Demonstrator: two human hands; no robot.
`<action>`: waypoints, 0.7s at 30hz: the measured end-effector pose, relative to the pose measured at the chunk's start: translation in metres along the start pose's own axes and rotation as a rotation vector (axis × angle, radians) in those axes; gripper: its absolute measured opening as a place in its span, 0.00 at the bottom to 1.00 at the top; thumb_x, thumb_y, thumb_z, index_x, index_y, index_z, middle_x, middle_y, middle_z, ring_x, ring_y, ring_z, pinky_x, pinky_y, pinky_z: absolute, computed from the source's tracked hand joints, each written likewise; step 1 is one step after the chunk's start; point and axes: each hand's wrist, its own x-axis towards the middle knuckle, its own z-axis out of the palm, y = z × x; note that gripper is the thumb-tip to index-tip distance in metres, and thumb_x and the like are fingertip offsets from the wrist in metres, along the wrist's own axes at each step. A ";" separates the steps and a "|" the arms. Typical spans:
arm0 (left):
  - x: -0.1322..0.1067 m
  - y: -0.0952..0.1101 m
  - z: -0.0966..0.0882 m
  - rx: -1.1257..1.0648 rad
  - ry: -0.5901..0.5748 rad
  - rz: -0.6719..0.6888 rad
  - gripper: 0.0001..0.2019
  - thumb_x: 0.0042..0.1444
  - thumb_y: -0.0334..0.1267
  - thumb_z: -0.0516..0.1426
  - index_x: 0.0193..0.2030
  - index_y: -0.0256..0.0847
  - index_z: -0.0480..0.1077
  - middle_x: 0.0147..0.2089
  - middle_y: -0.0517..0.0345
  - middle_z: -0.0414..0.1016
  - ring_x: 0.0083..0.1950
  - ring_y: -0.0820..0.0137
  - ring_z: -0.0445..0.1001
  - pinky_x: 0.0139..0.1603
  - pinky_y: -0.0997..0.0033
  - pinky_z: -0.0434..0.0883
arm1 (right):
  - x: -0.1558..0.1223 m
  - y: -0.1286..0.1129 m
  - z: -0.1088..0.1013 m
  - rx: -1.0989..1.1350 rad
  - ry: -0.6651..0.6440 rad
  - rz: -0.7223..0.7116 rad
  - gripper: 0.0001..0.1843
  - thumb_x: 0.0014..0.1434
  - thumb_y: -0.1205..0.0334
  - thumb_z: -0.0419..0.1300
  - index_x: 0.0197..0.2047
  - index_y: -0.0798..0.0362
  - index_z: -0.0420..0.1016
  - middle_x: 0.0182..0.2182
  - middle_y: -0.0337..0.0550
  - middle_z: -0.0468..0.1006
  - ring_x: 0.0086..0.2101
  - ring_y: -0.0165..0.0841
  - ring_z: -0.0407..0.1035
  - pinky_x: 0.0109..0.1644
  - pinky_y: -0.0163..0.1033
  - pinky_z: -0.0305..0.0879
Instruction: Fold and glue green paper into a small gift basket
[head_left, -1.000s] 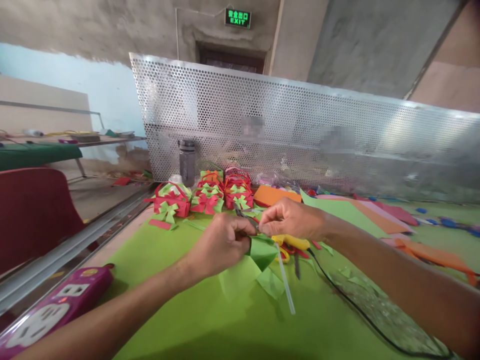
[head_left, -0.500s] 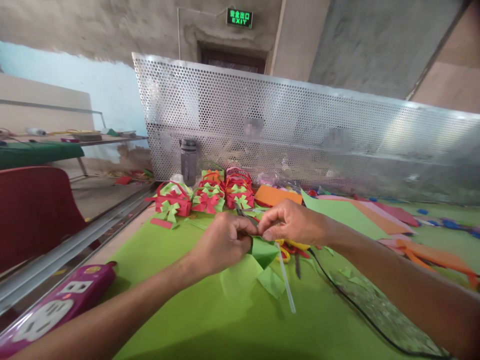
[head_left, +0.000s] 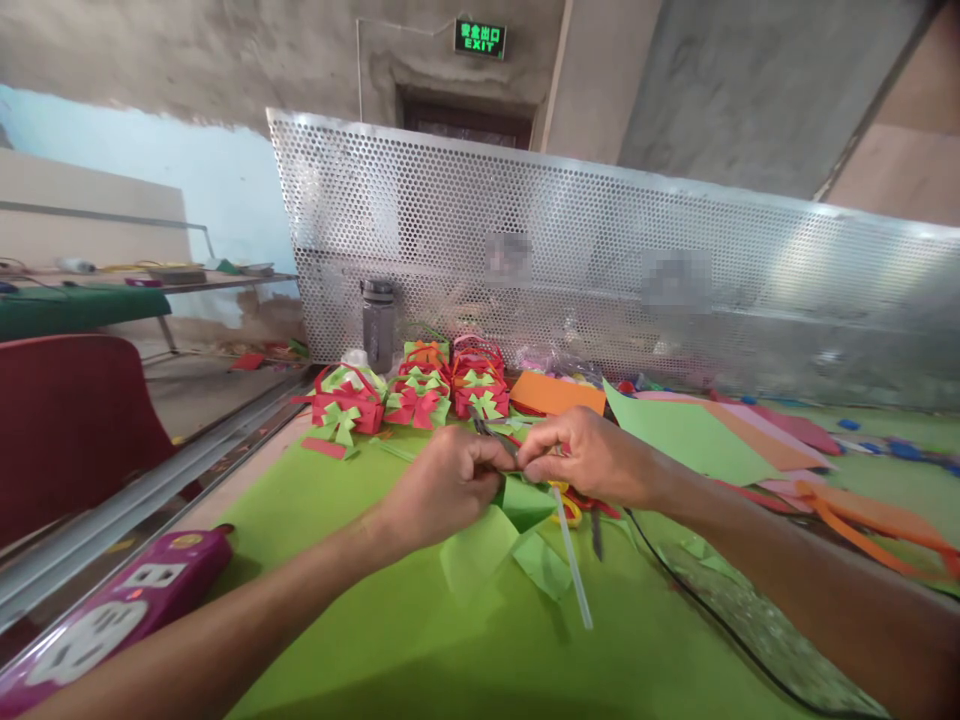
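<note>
Fingertips together at the middle of the green table, my left hand [head_left: 454,490] and my right hand [head_left: 596,455] are both closed in a pinch. Between them is a folded piece of green paper [head_left: 528,503], its upper edge hidden by the fingers. Lighter green paper pieces [head_left: 480,550] hang or lie just below it; which, I cannot tell. A translucent glue stick [head_left: 574,570] slants down close by. Yellow and red handles, apparently of scissors [head_left: 571,512], show partly under my right hand.
Small red and green paper baskets with bows [head_left: 417,400] stand behind my hands, near a grey bottle [head_left: 378,325]. Coloured paper sheets [head_left: 690,435] lie to the right. A black cable [head_left: 697,605] crosses the right side. A purple power strip [head_left: 127,610] sits at left.
My right hand has sunk very slightly, its fingertips still close to my left hand's. The green paper stays between both hands, and the things around look the same.
</note>
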 end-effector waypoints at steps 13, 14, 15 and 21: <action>0.001 0.000 -0.002 0.000 0.006 -0.046 0.15 0.42 0.21 0.48 0.26 0.35 0.75 0.22 0.62 0.72 0.22 0.79 0.63 0.20 0.83 0.59 | -0.005 0.002 0.019 -0.379 0.223 -0.253 0.08 0.58 0.69 0.55 0.28 0.55 0.71 0.25 0.41 0.73 0.30 0.30 0.63 0.37 0.37 0.57; 0.001 0.000 -0.002 -0.001 0.010 -0.049 0.15 0.42 0.21 0.48 0.26 0.35 0.75 0.22 0.63 0.71 0.21 0.79 0.62 0.20 0.83 0.58 | -0.006 0.003 0.021 -0.418 0.241 -0.271 0.08 0.58 0.69 0.54 0.28 0.55 0.70 0.26 0.42 0.73 0.30 0.31 0.63 0.37 0.38 0.56; 0.001 0.000 -0.002 0.000 0.012 -0.048 0.15 0.43 0.21 0.48 0.27 0.35 0.75 0.21 0.63 0.70 0.21 0.80 0.61 0.19 0.83 0.57 | -0.006 0.003 0.023 -0.455 0.255 -0.276 0.09 0.59 0.69 0.53 0.28 0.55 0.69 0.26 0.43 0.72 0.30 0.32 0.63 0.37 0.38 0.56; 0.001 -0.001 -0.003 0.023 0.023 0.003 0.16 0.42 0.20 0.47 0.27 0.35 0.75 0.20 0.65 0.68 0.19 0.81 0.59 0.18 0.83 0.56 | -0.007 0.000 0.029 -0.635 0.310 -0.277 0.10 0.58 0.70 0.50 0.27 0.56 0.66 0.23 0.43 0.70 0.27 0.32 0.59 0.34 0.39 0.54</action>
